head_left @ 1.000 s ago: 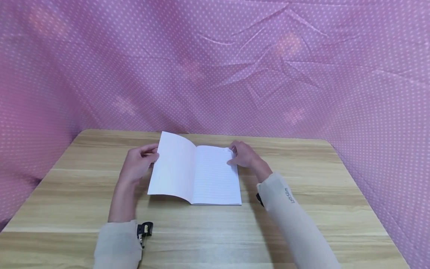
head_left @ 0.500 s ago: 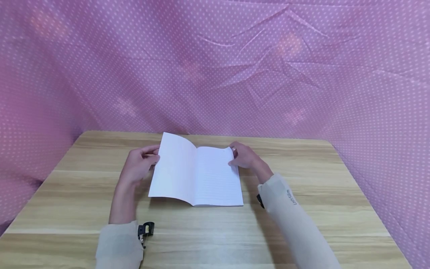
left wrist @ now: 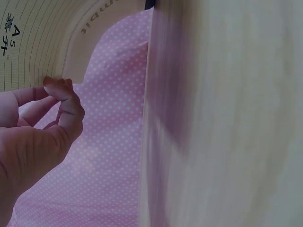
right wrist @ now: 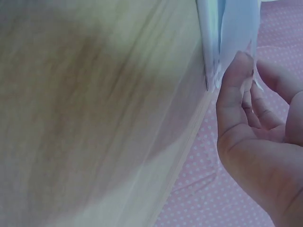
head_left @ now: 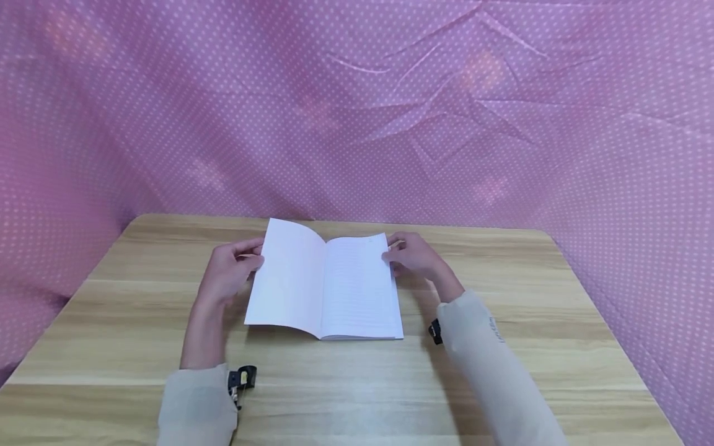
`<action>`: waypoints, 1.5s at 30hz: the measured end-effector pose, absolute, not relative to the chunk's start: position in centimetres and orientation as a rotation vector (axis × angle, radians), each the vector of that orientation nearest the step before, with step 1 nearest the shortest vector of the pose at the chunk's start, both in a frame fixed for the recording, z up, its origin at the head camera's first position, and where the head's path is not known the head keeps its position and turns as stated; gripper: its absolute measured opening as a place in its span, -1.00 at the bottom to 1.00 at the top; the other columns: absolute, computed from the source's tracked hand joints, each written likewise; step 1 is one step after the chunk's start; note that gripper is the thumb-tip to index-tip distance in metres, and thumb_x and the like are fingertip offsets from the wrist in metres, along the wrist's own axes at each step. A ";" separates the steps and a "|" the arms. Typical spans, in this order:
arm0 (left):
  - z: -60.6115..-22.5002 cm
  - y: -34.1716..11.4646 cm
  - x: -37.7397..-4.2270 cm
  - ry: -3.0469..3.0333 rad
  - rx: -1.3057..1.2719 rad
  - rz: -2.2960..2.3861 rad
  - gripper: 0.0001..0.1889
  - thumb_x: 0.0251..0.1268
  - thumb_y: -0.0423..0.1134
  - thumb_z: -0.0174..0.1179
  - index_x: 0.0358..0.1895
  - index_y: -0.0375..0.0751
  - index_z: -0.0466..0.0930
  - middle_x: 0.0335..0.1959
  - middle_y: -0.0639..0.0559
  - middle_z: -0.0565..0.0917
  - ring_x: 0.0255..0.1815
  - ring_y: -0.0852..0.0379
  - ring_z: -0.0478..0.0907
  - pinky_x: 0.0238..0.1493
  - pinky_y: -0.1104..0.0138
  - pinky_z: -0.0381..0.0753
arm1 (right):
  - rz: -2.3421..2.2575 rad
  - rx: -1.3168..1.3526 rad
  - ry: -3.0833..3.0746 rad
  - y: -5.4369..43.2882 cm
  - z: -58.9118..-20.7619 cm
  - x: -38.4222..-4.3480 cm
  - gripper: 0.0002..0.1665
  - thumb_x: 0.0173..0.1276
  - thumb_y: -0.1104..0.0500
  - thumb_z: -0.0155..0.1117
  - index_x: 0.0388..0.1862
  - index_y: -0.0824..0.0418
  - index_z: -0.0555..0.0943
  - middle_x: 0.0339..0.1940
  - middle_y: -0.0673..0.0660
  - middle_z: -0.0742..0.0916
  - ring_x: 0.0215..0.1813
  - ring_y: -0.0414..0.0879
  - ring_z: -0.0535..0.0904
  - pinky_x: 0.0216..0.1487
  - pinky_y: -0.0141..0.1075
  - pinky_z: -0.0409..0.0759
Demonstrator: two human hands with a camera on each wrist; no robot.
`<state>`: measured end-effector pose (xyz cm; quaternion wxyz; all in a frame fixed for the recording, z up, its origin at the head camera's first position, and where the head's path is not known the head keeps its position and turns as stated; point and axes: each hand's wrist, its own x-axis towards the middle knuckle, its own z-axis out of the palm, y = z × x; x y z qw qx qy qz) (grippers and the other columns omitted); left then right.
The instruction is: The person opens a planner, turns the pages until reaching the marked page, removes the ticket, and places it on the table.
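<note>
An open notebook (head_left: 357, 291) lies on the wooden table, its right-hand page ruled with lines. Its blank left leaf, the inside of the cover, is raised off the table, and my left hand (head_left: 227, 269) pinches its outer edge. In the left wrist view the tan outer cover (left wrist: 28, 52) shows lettering and "A5", with thumb and fingers at its edge. My right hand (head_left: 415, 254) pinches the upper right edge of the pages; in the right wrist view the thumb and index finger hold lifted white pages (right wrist: 239, 28), apart from the rest of the notebook.
The wooden table (head_left: 346, 390) has rounded far corners. Pink polka-dot cloth (head_left: 357, 124) hangs behind it and along both sides. A small black device (head_left: 242, 378) sits at the left cuff, another (head_left: 435, 331) at the right cuff.
My right hand has shifted slightly right and now pinches lifted pages, whose upper right corner stands higher than before. My left hand still holds the raised cover in about the same place.
</note>
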<state>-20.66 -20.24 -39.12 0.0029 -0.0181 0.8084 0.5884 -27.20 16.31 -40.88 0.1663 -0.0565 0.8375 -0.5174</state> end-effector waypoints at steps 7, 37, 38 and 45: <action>-39.2 -20.2 -20.6 2.530 -0.061 1.836 -0.53 0.40 -0.43 0.11 0.36 -0.41 0.47 0.04 -0.22 0.54 -0.23 0.15 0.53 -0.24 0.43 0.63 | -1.584 -0.108 2.255 16.6 -40.6 -27.1 -0.59 0.46 0.34 0.23 0.24 0.38 0.47 -0.15 0.26 0.67 -0.27 0.00 0.66 -0.04 -0.07 0.72; -39.1 -20.1 -19.9 2.528 -0.053 1.852 -0.52 0.39 -0.43 0.10 0.36 -0.41 0.47 0.04 -0.22 0.55 -0.25 0.16 0.52 -0.25 0.41 0.63 | -1.939 0.048 1.894 16.1 -39.4 -26.6 -0.66 0.48 0.27 0.28 0.16 0.37 0.55 -0.27 0.11 0.72 -0.27 -0.14 0.67 -0.17 -0.37 0.70; -39.1 -20.1 -19.9 2.526 -0.051 1.855 -0.52 0.39 -0.43 0.10 0.36 -0.41 0.47 0.04 -0.22 0.55 -0.25 0.16 0.52 -0.25 0.42 0.63 | -1.950 0.049 1.878 16.0 -39.3 -26.6 -0.67 0.48 0.27 0.27 0.15 0.38 0.56 -0.29 0.11 0.72 -0.28 -0.15 0.66 -0.18 -0.38 0.70; -39.1 -20.1 -19.9 2.527 -0.052 1.859 -0.53 0.40 -0.43 0.11 0.36 -0.41 0.47 0.05 -0.23 0.55 -0.26 0.18 0.52 -0.27 0.45 0.62 | -2.010 0.030 1.785 15.4 -39.2 -26.4 -0.81 0.51 0.33 0.21 0.02 0.40 0.60 -0.37 0.11 0.71 -0.37 -0.17 0.64 -0.25 -0.42 0.68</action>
